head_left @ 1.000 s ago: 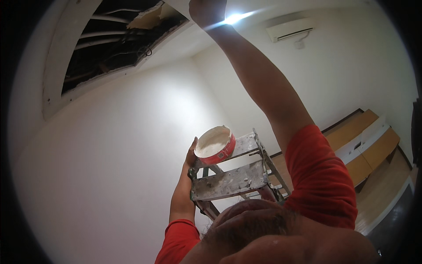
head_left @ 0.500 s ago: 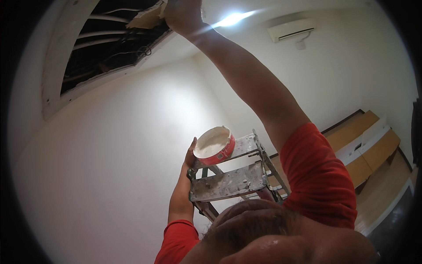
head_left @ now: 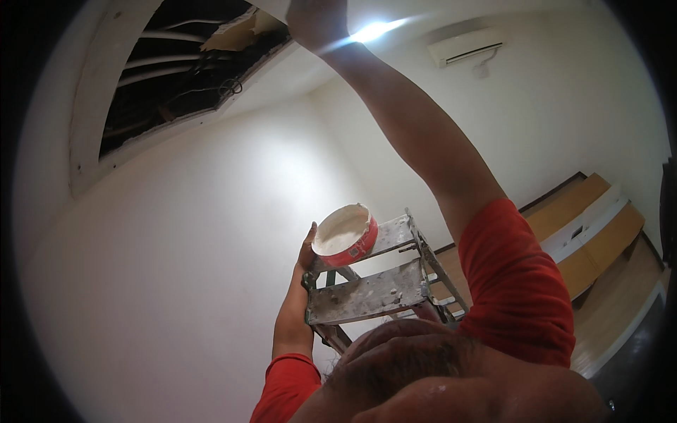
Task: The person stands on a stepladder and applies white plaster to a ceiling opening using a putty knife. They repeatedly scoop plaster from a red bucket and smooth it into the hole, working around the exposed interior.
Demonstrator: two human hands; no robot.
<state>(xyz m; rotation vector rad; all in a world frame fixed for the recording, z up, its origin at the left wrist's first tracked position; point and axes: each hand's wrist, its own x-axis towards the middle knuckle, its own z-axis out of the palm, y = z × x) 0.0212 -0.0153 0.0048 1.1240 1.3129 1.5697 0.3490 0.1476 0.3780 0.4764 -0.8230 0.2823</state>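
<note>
Left hand (head_left: 306,252): one digit stood up along the side of the tub (head_left: 355,248). The remaining fingers were hidden behind the tub and the ladder edge, so whether they gripped, pressed or merely steadied could not be told. Right hand (head_left: 317,27): raised high to the ceiling, cut off by the upper edge of the view; its fingers were not shown, so spread, closed or pinching could not be told, nor whether anything was held.

The tub sat on the top of the ladder (head_left: 367,290), open side up, at the left end by the left hand. It was shallow and round, red outside, with a pale, paste-like filling (head_left: 341,234) and smears on the rim.

Handling (judged): moderately heavy for its shape because of the filling; wall thin and fairly stiff, perhaps flexing under a squeeze; smeared rim likely slippery. Best hold: low on the clean red wall, with a palm under the base. Filling probably soft and thick, slow to spill.

Further out: a dark opening (head_left: 176,92) in the ceiling, with pale pipes and a torn board (head_left: 236,34); a bright lamp (head_left: 377,32) beside the right wrist; an air conditioner (head_left: 465,48) on the wall; wood-coloured panels (head_left: 615,231) low at right.
</note>
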